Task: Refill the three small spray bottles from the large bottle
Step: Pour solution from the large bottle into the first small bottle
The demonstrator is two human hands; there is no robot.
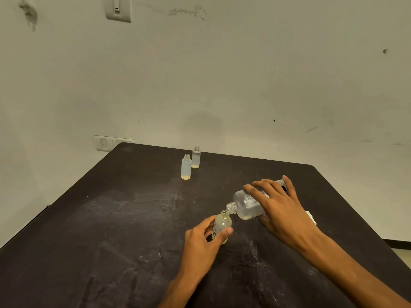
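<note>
**Pouring into the first small bottle: keep the necks lined up**

Nearest the camera, the left hand point(201, 238) wraps thumb and fingers round the small bottle point(221, 226), which stands on the dark bench point(100, 230) with its cap off and its mouth leaning slightly toward 1 o'clock. From that side the large bottle point(246, 206) comes in, tipped almost flat, its open neck just at the small bottle's rim; whether the two rims touch cannot be told. The right hand point(278, 210) clasps the large bottle from above, fingers spread over the label and thumb underneath.

To do this step well, I would judge that the left hand should pin the small bottle firmly to the bench, since it is light and a nudge from the heavier neck could tip it. The pour wants a slow roll of the right wrist, as the opening is narrow and a rush of liquid would likely spill over the shoulder. Stop short of the neck, leaving room for the spray head.

Farther off, toward 11 o'clock, two more uncapped small bottles point(186, 166) and point(196, 157) stand close together near the bench's far edge, each with only a shallow yellowish layer at the bottom, apparently waiting their turn.
</note>
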